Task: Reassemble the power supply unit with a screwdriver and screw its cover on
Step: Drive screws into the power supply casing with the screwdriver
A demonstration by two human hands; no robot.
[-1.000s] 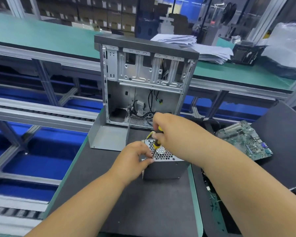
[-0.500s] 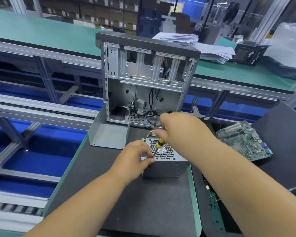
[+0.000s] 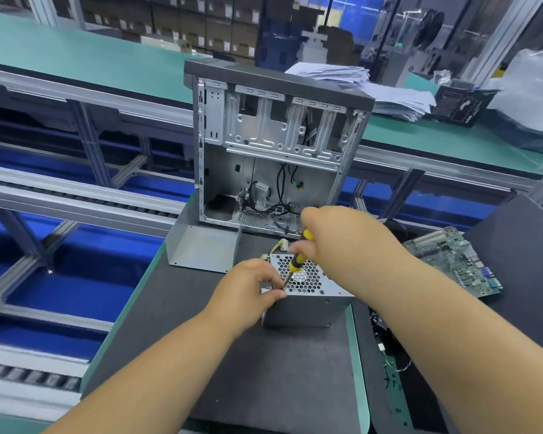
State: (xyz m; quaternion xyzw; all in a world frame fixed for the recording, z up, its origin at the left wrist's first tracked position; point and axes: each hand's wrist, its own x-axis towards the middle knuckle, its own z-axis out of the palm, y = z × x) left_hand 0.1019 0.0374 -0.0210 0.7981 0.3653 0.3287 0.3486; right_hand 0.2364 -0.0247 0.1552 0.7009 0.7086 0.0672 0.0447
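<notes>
Screwdriver [image 3: 297, 261] tip lowered to power supply unit [image 3: 311, 296] corner.

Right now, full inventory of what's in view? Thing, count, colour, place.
power supply unit: 1, grey metal with honeycomb grille on top, on the dark mat, centre.
screwdriver: 1, yellow and black handle, tip at the unit's near-left top corner.
computer case: 1, silver with dark top, open, upright behind the unit.
metal bracket: 1, grey, left of the case base.
motherboard: 1, green, on the mat to the right.
paper stack: 1, white, on the far green bench.
left hand: 1, grips the unit's left corner.
right hand: 1, grips the screwdriver.
</notes>
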